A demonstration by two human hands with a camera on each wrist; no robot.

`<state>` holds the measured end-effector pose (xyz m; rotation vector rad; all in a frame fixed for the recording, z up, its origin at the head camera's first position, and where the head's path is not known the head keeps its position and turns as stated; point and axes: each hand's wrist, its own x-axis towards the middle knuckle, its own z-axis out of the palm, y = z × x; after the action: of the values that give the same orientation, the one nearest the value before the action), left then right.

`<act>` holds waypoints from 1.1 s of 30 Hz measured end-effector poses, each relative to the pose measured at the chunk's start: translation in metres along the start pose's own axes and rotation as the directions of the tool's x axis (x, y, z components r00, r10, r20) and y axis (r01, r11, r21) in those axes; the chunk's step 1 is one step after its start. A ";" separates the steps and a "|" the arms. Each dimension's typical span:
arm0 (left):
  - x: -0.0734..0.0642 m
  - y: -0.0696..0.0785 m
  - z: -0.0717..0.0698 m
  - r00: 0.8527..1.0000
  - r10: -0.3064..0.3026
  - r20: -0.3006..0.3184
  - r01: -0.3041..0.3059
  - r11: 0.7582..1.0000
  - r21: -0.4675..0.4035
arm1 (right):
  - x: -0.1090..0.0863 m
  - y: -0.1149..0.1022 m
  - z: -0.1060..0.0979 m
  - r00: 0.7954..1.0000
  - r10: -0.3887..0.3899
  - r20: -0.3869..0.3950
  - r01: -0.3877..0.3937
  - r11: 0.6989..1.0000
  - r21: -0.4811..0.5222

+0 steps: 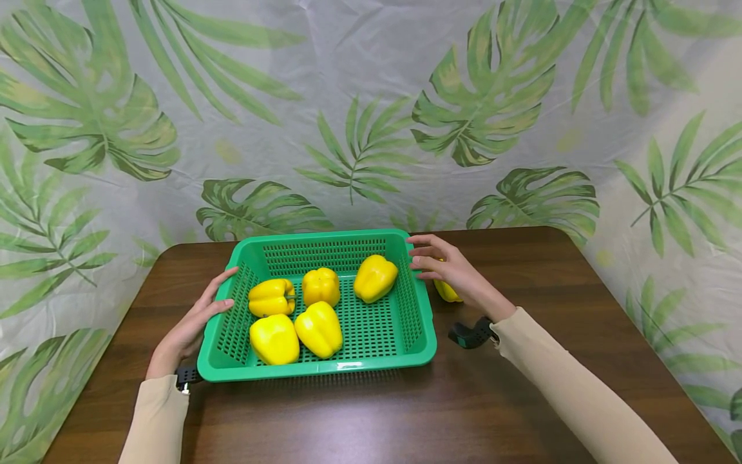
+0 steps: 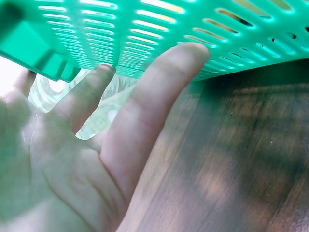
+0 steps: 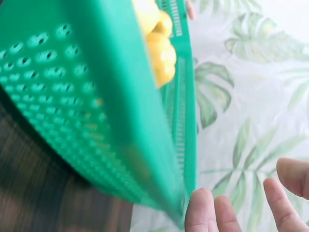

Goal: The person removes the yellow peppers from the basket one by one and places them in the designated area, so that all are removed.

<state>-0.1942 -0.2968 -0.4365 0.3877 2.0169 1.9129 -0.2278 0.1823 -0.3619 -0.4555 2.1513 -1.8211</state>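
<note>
A green perforated basket [image 1: 371,365] sits on the table with several yellow bell peppers [image 1: 319,329] inside, most of them toward its left half. At the basket's left side is my left hand [image 1: 188,328], its fingers extended along the rim. In the left wrist view, a straight digit touches the slotted outer wall [image 2: 231,24]. My right hand [image 1: 458,274] is by the right rim, fingers spread and slightly bent, with nothing gripped. Behind that hand, another yellow bell pepper [image 1: 447,293] lies outside the basket, partly hidden.
The dark brown wooden table [image 1: 348,419] extends around the basket. A leaf-patterned cloth [image 1: 359,77] hangs behind it. Black wrist devices [image 1: 471,334] are strapped to both wrists.
</note>
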 end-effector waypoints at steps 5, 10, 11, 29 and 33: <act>0.000 0.000 0.000 1.000 0.003 -0.003 -0.003 1.000 0.004 | 0.004 -0.009 0.013 0.999 0.004 0.035 -0.004 1.000 0.005; 0.001 0.000 0.000 1.000 0.002 -0.005 -0.002 1.000 0.012 | 0.010 -0.014 0.025 0.996 -0.010 0.085 0.008 1.000 0.027; 0.001 0.000 0.000 1.000 0.002 -0.006 -0.002 1.000 0.013 | 0.010 -0.015 0.027 0.995 -0.012 0.097 0.009 1.000 0.026; 0.001 0.000 0.000 1.000 0.004 0.005 -0.004 1.000 0.008 | 0.027 -0.015 0.061 0.973 0.027 0.228 -0.014 0.998 -0.058; 0.001 0.000 -0.001 1.000 -0.002 -0.002 0.002 1.000 0.019 | 0.032 -0.013 0.068 0.968 0.044 0.246 -0.025 0.996 -0.082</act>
<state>-0.1957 -0.2971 -0.4365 0.3879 2.0372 1.8949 -0.2285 0.1063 -0.3602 -0.6239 2.0503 -1.5727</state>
